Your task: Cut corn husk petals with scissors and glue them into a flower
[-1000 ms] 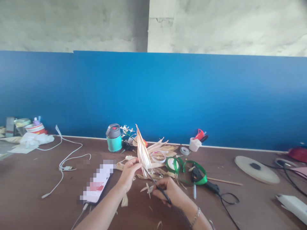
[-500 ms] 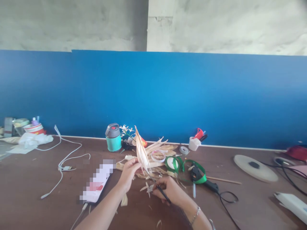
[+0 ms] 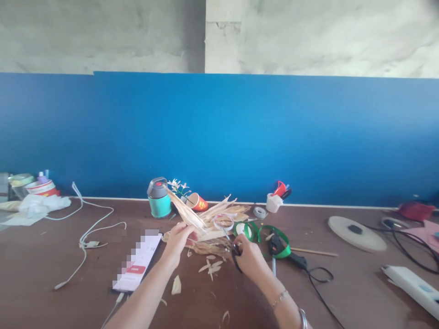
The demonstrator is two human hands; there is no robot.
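My left hand (image 3: 181,240) is closed on a dry corn husk (image 3: 185,211), which slants up and left toward the turquoise flask. In my right hand (image 3: 248,256) is a pair of scissors (image 3: 236,257) with black handles; the metal blades point up and left toward the pile. The scissors are apart from the held husk. Behind both hands lies a heap of dry corn husks (image 3: 229,210), with a pale ring-shaped roll (image 3: 223,222) on it. Small cut husk pieces (image 3: 210,267) lie on the table between my forearms.
A turquoise flask (image 3: 160,205) and a tipped red paper cup (image 3: 198,202) stand behind. Green ribbon (image 3: 252,231), a black glue gun (image 3: 276,244) and a wooden stick (image 3: 313,252) lie right. A phone (image 3: 139,269) and white cables (image 3: 82,244) lie left; a white cup (image 3: 273,203) holds tools.
The held husk has tilted from nearly upright to leaning left. My right hand has moved up and right with the scissors, away from the husk and the small cut pieces.
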